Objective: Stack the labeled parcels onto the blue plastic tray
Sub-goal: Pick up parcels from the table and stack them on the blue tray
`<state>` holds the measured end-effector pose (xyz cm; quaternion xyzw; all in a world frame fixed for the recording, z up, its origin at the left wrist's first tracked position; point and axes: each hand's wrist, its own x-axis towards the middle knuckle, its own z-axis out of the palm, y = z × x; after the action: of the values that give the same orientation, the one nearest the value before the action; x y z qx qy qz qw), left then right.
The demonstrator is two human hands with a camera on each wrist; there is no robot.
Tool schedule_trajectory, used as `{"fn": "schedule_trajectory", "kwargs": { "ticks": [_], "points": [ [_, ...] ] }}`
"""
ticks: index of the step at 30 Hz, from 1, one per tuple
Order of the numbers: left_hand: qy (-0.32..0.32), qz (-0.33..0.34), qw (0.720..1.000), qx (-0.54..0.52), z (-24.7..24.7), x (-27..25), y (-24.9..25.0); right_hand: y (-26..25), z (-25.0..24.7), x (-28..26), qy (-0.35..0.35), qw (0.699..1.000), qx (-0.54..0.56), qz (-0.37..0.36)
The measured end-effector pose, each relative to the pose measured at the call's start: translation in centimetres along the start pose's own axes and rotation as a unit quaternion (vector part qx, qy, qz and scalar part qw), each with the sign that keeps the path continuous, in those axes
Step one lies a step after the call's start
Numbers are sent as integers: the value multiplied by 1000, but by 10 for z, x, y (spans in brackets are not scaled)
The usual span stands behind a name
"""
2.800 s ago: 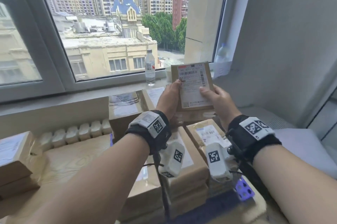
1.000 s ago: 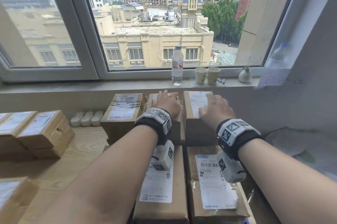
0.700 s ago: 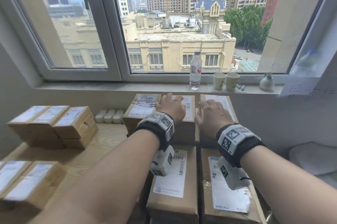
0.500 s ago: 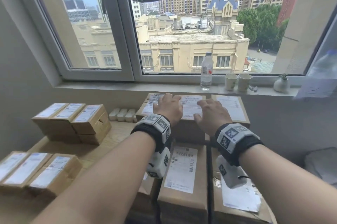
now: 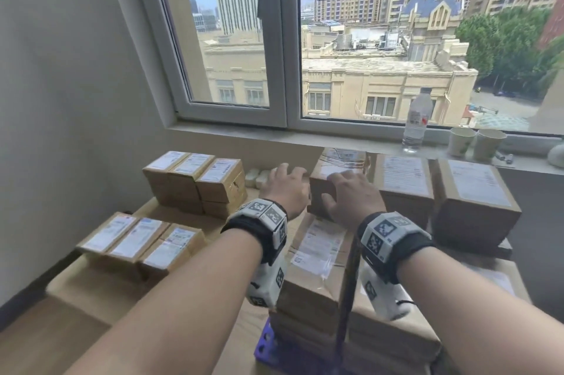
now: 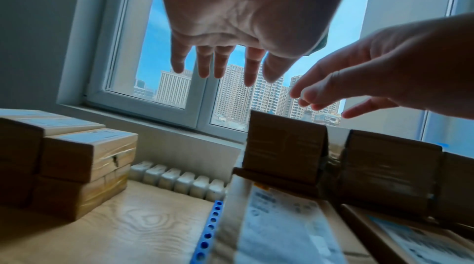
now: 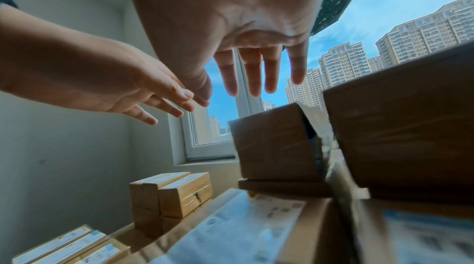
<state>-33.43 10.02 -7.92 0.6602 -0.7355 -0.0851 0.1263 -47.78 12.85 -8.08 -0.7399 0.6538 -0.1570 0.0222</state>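
Brown labeled parcels are stacked on the blue plastic tray [image 5: 265, 344], whose perforated edge [image 6: 208, 228] shows beside the front parcels [image 5: 317, 255]. A back row of three stands higher: left parcel [image 5: 335, 167], middle parcel [image 5: 403, 179], right parcel [image 5: 474, 191]. My left hand [image 5: 288, 188] is at the left parcel's left edge and my right hand [image 5: 351, 194] is over its top. Both hold nothing. In the wrist views the left hand [image 6: 225, 65] and right hand [image 7: 256, 69] hang with straight, spread fingers above that parcel [image 6: 282, 142].
More labeled parcels lie on the wooden table [image 5: 100, 289] to the left: a two-high stack [image 5: 195, 179] and a low row [image 5: 140, 240]. White blocks [image 5: 258, 176] line the wall. A water bottle [image 5: 416, 121] and two paper cups [image 5: 462, 141] stand on the windowsill.
The parcel held up in both hands earlier has been set in the back row and let go. Since then the view has swung left and both hands have shifted left to the leftmost back parcel.
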Motion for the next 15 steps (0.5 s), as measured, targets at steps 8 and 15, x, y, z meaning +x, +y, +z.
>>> {"fn": "schedule_trajectory", "kwargs": {
  "ticks": [8,15],
  "points": [
    [-4,-53,998,-21,-11,-39,-109,-103,52,-3,-38,998,7,-41],
    [-3,-102,993,-57,-14,-75,-209,-191,97,-13,-47,996,31,-66]
  ]
}}
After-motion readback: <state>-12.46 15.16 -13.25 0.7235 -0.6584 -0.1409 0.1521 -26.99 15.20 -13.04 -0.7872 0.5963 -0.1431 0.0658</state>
